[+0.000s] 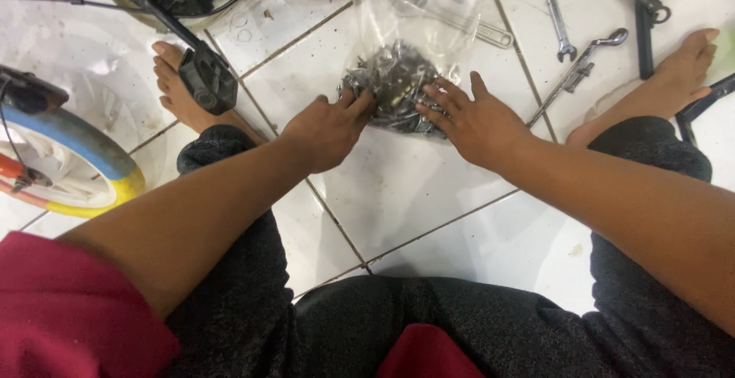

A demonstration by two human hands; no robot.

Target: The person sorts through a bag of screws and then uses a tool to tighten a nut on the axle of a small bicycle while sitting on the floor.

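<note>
From the head view I see the clear bag (417, 49) of little metal bits on the white floor, my left hand (328, 129) and right hand (471, 121) just starting, fingers spread loose on its near edge, nothing picked out yet.

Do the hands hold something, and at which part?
Both the left hand and right hand press the filled bottom of the clear plastic bag; no closed grasp shows.

A clear plastic bag (406, 56) of small grey metal parts lies open-topped, touching both hands' fingertips (360, 102).
</note>
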